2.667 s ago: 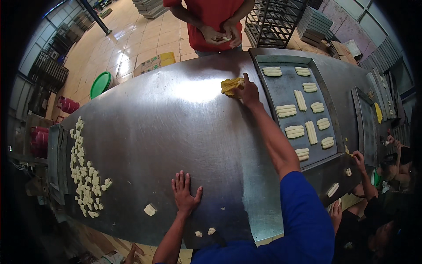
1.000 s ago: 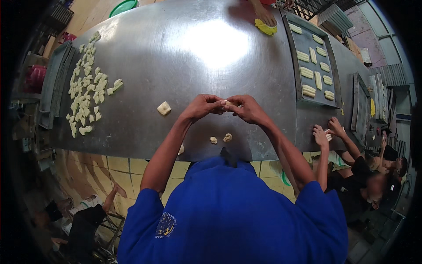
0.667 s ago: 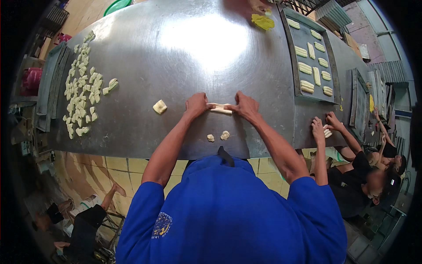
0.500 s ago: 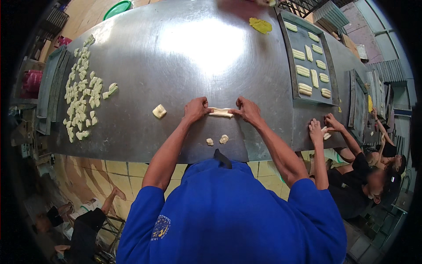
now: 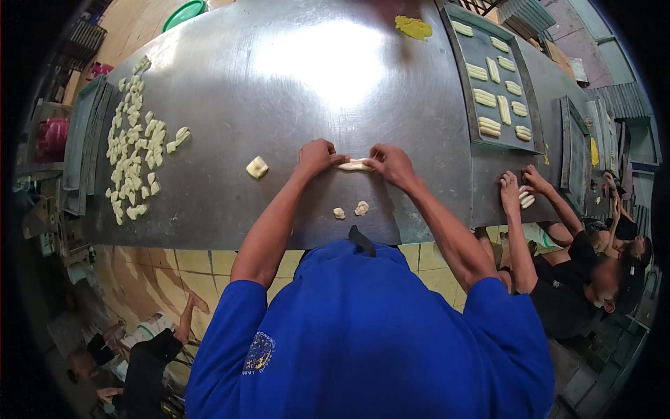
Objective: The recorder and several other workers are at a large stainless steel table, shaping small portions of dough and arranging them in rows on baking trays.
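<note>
A short pale roll of dough (image 5: 354,166) lies crosswise on the metal table (image 5: 279,119) in front of me. My left hand (image 5: 319,158) pinches its left end, thumb and fingers pressed together. At its other end, my right hand (image 5: 391,165) grips the dough between thumb and curled fingers. One squarish dough piece (image 5: 257,167) rests to the left of my left hand. Nearer to me sit two small dough scraps (image 5: 361,208).
Many cut dough pieces (image 5: 132,150) are spread at the left. A metal tray (image 5: 497,105) of shaped dough stands at the right, with a yellow lump (image 5: 414,28) beside it. A co-worker's hands (image 5: 522,187) handle dough at the right edge.
The dough between my hands has gone from a flatter, wider strip to a narrower roll. My hands have drawn slightly closer together, fingers curled more over it.
</note>
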A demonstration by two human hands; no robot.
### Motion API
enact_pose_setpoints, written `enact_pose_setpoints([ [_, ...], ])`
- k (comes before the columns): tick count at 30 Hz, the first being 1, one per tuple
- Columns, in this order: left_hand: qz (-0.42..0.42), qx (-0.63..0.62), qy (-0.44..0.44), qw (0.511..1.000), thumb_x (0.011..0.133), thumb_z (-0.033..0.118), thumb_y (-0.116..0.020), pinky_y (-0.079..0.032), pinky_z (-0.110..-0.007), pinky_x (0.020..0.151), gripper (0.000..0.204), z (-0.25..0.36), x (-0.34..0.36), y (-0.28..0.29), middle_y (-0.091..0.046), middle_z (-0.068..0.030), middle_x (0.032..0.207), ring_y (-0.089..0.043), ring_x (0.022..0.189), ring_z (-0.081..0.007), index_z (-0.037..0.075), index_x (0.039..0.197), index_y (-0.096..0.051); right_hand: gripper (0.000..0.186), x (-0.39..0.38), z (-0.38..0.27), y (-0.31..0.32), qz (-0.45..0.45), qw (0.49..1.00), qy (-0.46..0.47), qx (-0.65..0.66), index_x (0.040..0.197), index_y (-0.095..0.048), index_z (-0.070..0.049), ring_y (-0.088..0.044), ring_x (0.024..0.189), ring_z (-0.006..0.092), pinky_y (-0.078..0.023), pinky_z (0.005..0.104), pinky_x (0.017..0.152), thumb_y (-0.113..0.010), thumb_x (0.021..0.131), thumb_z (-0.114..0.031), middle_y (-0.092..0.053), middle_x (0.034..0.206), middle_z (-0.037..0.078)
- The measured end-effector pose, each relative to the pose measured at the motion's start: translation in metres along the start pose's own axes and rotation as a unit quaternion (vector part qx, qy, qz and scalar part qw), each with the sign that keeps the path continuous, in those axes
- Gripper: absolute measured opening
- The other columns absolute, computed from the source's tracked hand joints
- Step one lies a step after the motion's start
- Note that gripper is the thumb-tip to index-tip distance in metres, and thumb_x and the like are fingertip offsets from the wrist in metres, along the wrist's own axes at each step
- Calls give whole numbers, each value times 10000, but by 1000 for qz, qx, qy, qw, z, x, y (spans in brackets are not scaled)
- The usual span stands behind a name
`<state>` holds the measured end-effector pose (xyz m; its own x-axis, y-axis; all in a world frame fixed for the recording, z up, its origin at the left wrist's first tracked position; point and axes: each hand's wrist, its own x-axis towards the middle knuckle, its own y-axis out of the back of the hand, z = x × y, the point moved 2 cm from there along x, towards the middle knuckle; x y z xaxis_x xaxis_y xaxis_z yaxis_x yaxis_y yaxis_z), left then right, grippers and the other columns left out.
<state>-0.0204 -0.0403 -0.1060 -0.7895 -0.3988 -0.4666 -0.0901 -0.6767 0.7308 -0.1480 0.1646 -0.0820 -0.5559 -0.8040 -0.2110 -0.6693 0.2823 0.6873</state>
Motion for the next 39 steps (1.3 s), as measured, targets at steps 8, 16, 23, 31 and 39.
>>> enact_pose_setpoints([
  [8,-137,-351,-39,925,981,314,-681,-511,-293,632,280,-25,-38,-2,-656,-9,753,-605,676,-101,35,968,-705,248,-74,-45,-93,-108,980,130,-103,1029,-720,-82,-625,919,396,-525,506,817,-698,910,-298,-655,976,174],
  [16,-132,-444,-52,885,974,247,-740,-569,-302,826,296,-3,-109,-5,-730,-57,970,-686,917,-130,-12,1115,-714,253,-64,-75,-45,-3,987,118,112,1208,-700,-72,-727,893,357,-560,406,813,-665,978,-171,-736,967,206],
  [23,-130,-550,-72,822,926,98,-773,-604,-347,902,237,-2,-107,0,-726,-109,1039,-719,966,-204,-24,1109,-685,252,-67,-92,-17,15,979,127,156,1147,-706,-32,-677,866,142,-547,345,797,-680,1005,-238,-740,952,75],
  [31,-137,-576,-71,803,960,117,-738,-589,-349,913,202,6,-89,7,-722,-93,1029,-711,966,-191,-10,1104,-676,241,-51,-75,-3,-105,948,8,301,1085,-702,-19,-616,789,90,-519,295,748,-695,1005,-246,-696,873,21],
  [39,-203,-557,-39,804,956,161,-750,-572,-334,871,205,21,-97,12,-721,-48,1031,-688,982,-153,23,1099,-699,253,-59,-101,18,-14,984,145,103,1133,-642,-32,-706,882,302,-538,400,777,-736,942,-169,-710,963,169],
])
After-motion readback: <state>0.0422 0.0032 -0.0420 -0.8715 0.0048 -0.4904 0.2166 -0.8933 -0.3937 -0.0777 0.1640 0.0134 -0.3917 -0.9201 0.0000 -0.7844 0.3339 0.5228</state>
